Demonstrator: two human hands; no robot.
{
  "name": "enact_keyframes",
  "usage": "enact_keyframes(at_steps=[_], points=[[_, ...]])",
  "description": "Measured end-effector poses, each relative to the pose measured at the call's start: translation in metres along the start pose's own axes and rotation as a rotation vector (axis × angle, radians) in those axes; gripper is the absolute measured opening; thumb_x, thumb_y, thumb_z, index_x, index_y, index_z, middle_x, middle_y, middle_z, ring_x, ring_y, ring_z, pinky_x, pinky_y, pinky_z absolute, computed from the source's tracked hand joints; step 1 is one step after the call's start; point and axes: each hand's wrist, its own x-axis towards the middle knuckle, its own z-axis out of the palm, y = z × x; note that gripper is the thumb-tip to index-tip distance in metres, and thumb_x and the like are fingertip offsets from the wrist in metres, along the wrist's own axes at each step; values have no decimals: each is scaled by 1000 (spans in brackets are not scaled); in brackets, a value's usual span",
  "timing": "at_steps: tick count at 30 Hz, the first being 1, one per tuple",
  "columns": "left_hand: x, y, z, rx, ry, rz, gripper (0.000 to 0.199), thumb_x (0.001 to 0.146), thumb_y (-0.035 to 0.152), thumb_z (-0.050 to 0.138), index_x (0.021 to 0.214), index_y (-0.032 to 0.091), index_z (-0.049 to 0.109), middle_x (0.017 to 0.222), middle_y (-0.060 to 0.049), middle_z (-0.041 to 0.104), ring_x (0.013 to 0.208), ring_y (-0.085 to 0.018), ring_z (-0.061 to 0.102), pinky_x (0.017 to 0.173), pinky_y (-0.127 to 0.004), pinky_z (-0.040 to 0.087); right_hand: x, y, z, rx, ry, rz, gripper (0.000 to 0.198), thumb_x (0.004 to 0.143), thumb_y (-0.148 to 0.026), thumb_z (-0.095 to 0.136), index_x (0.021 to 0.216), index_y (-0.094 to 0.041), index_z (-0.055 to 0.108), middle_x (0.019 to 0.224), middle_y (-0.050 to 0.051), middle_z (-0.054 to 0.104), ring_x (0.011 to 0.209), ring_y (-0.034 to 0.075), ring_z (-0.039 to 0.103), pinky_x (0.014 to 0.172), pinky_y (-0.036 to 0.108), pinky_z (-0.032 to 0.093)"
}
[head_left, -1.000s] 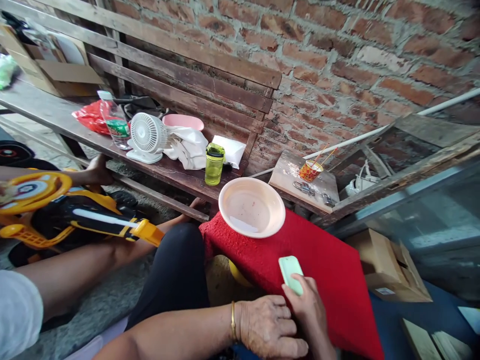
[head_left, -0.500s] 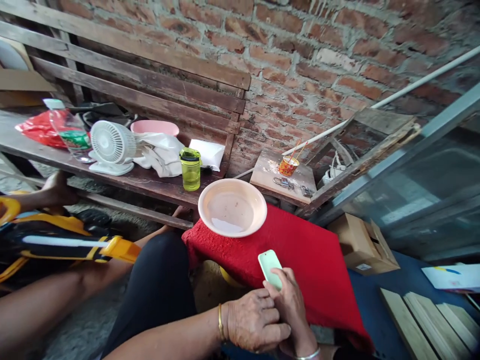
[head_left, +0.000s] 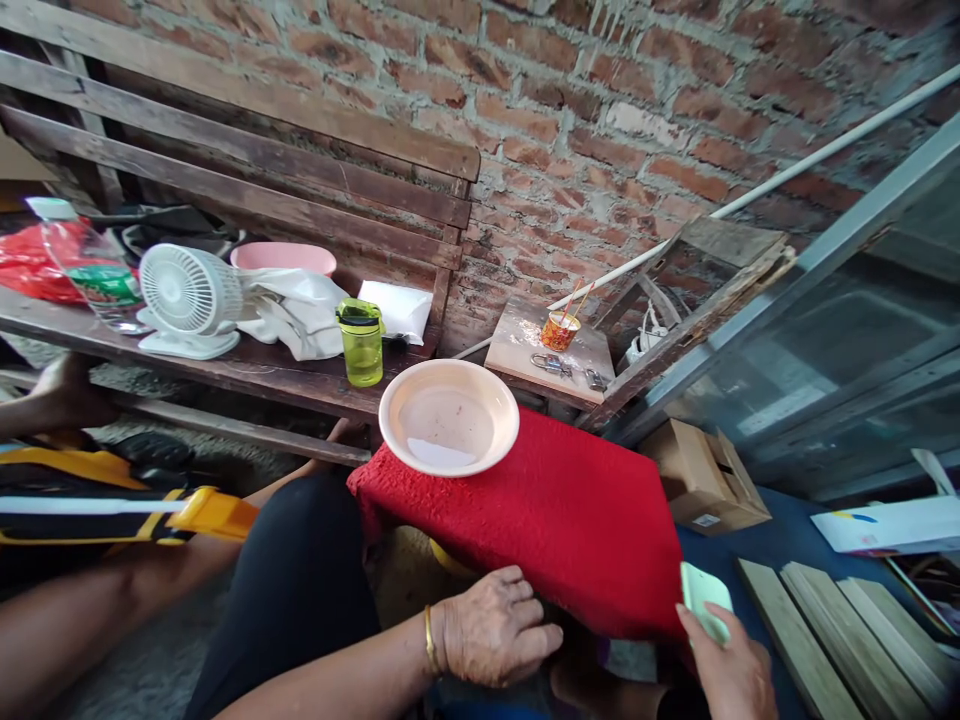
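Note:
In the head view, my right hand (head_left: pixel 731 660) is at the lower right. Its fingers grip a small pale green flat object with rounded corners (head_left: pixel 705 600), held over the right end of the red cloth (head_left: pixel 585 520). My left hand (head_left: pixel 495 625), a gold-coloured bangle at its wrist, is at the cloth's near edge. Its fingers are loosely curled with the back of the hand up; the palm is hidden and nothing shows in it. Beyond both hands a pale basin (head_left: pixel 386 425) stands on the cloth's left end, with some water in it.
Along the brick wall a wooden bench (head_left: pixel 285 385) carries a green bottle (head_left: pixel 361 340), a white fan (head_left: pixel 191 295) and a pink basin (head_left: pixel 283 258). A paper cup (head_left: pixel 559 332) and padlocks stand on a small ledge. Cardboard box (head_left: pixel 694 478) and boards (head_left: pixel 799 640) lie right. Another person's legs are left.
My right hand has moved right, away from my left hand, carrying the pale green object. My left hand stays near the cloth's edge. The view has shifted slightly right.

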Motion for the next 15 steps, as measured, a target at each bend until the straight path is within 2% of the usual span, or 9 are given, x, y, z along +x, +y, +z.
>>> enact_keyframes(at_steps=[2,5,7,9,12,15], points=[[-3,-7,2,52,-76,-69,13,95,28,59,105,21,61,75,2,57,66,-17,51,74,-35,45,-13,-35,14,69,-17,-111,54,79,-70,46,109,-31,68,99,18,62,107,40,63,93,52,51],[-12,-25,8,156,-147,-299,13,94,29,65,106,23,63,95,-4,63,92,-23,61,92,-43,48,-35,-95,43,192,-88,-384,47,79,-59,53,106,-24,71,105,14,64,104,34,64,95,47,53],[-21,-40,14,223,-157,-461,15,95,27,65,109,23,65,109,-9,65,108,-29,61,97,-47,48,-51,-130,63,219,-126,-569,39,81,-50,57,106,-24,72,106,10,65,99,29,65,92,42,54],[-31,-56,20,269,-149,-548,19,96,24,61,115,23,67,118,-12,64,114,-32,61,96,-49,51,-64,-156,79,189,-149,-736,30,84,-39,59,107,-26,73,107,7,65,97,25,65,91,38,53],[-46,-76,29,304,-129,-601,25,100,25,54,120,22,69,124,-13,66,113,-32,64,95,-49,54,-69,-177,90,91,-173,-877,26,84,-28,64,108,-31,74,105,4,66,97,22,65,91,35,51],[-57,-90,36,314,-125,-619,29,103,28,50,122,22,70,125,-13,69,115,-30,66,100,-49,54,-44,-167,81,25,-191,-824,26,82,-28,68,107,-30,75,104,2,65,95,21,66,89,31,51]])
